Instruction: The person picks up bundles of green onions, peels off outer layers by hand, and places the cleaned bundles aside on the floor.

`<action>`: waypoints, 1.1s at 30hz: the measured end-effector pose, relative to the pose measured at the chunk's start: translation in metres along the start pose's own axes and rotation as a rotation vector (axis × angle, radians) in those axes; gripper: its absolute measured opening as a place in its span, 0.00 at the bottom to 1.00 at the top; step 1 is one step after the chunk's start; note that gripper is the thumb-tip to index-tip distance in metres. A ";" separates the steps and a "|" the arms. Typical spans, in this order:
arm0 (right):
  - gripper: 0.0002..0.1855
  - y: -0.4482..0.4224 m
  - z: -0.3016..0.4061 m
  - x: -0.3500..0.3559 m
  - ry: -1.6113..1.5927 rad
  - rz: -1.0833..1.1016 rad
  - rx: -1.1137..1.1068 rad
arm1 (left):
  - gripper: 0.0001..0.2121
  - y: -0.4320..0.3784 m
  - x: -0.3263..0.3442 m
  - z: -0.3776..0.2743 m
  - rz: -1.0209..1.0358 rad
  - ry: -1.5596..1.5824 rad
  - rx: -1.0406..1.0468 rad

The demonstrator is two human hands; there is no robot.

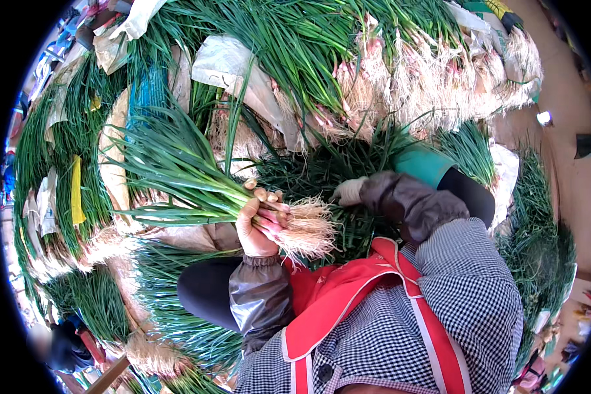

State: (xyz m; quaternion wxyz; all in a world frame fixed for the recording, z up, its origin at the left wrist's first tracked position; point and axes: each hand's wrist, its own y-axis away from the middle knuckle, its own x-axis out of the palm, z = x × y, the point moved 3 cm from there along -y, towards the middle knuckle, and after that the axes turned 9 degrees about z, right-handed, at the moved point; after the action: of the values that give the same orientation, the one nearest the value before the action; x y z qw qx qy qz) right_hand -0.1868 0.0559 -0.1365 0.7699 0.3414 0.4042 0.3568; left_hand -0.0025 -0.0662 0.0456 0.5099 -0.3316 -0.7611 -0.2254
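My left hand (257, 234) is closed around a bunch of green garlic plants (216, 192). Their pink-white bulbs and pale, stringy roots (311, 226) point right, while the long green leaves fan out to the upper left. To the right, my right hand (349, 192) reaches down into a heap of dark green leaves (320, 170) between my knees. It looks pale, perhaps gloved. Its fingers are partly hidden in the leaves, so I cannot see whether they grip anything. Brown sleeve covers (409, 202) wrap both forearms.
Large piles of similar plants (295, 59) lie ahead, roots to the right. More bundles (69, 162) stand at left, among white sacking (231, 59) and a blue woven sheet (147, 93). Loose greens (537, 241) lie at right beside bare floor (571, 162). Another person (66, 344) is at lower left.
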 end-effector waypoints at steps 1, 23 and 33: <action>0.21 0.010 0.006 -0.017 -0.081 0.133 0.091 | 0.15 0.000 0.002 0.001 0.008 -0.021 -0.026; 0.15 0.113 0.096 -0.056 -0.075 -1.168 -0.300 | 0.15 -0.005 -0.049 0.051 -0.077 -0.111 -0.321; 0.09 0.113 0.116 -0.089 0.164 -1.214 -0.115 | 0.11 0.008 -0.059 0.049 -0.118 -0.006 -0.427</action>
State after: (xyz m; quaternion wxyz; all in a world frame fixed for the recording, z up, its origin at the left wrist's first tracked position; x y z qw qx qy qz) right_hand -0.1544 0.0131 0.0400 0.8191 -0.0202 0.5646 -0.0989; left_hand -0.0121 -0.0435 -0.0277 0.4119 -0.3875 -0.7156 -0.4100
